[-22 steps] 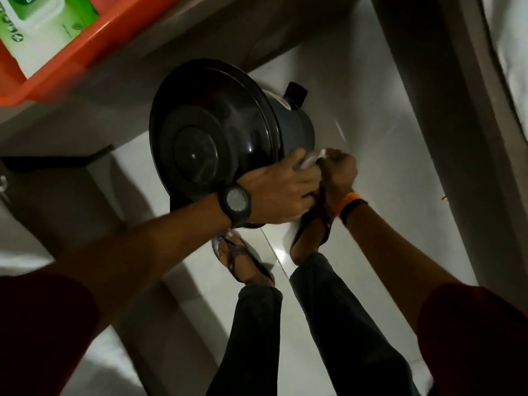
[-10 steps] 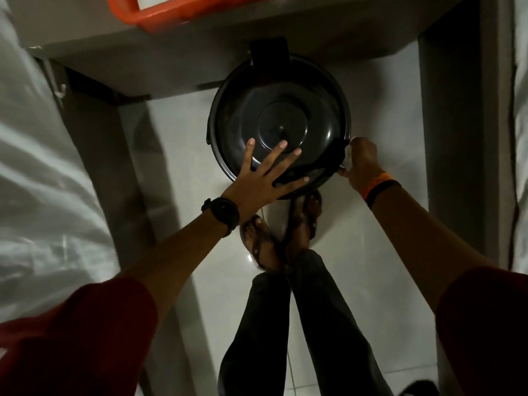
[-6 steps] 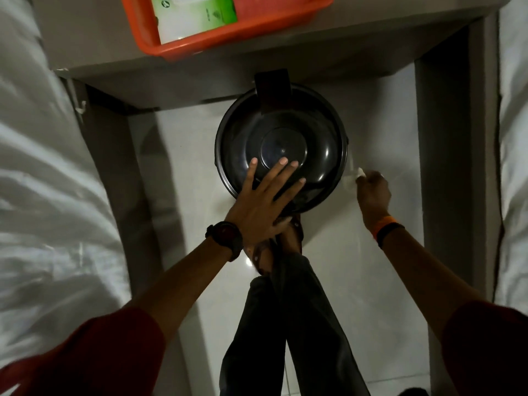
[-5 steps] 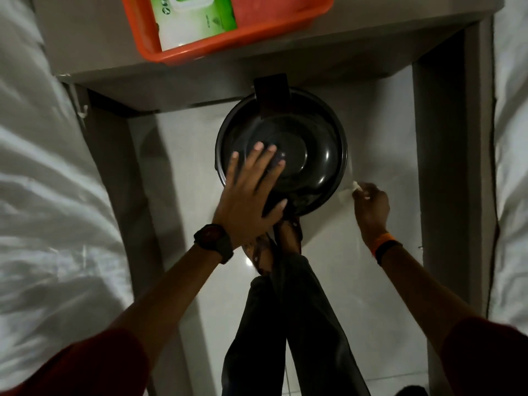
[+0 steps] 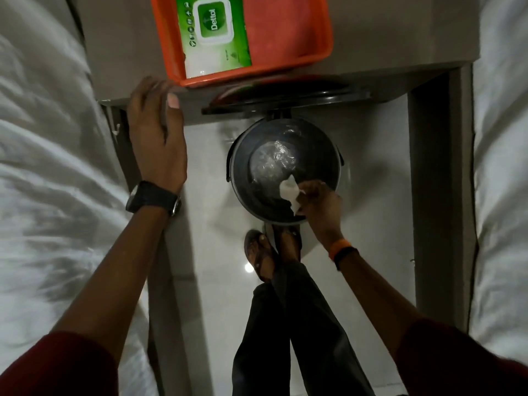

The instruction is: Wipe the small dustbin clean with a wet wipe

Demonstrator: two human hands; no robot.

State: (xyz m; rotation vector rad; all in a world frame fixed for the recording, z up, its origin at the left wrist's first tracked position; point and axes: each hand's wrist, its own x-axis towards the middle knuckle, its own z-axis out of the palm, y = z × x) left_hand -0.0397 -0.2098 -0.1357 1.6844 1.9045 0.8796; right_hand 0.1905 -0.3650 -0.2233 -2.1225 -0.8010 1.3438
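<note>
head view: the green pack (image 5: 215,32) in the orange tray (image 5: 320,50) on the table (image 5: 400,38) reads "dettol". my right hand (image 5: 320,208) pinches the wet wipe (image 5: 290,192) over the open dustbin (image 5: 285,170) on the floor; its lid (image 5: 285,101) shows edge-on. my left hand (image 5: 157,132), blurred, rests loose on the table edge, grip released.

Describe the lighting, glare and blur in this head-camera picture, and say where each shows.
Head view: dim overall; the left hand on the table edge is motion-blurred; a bright glare spot sits on the floor tile beside the sandal; crinkled plastic in the open dustbin glints; the wipe in the right hand looks washed out.
</note>
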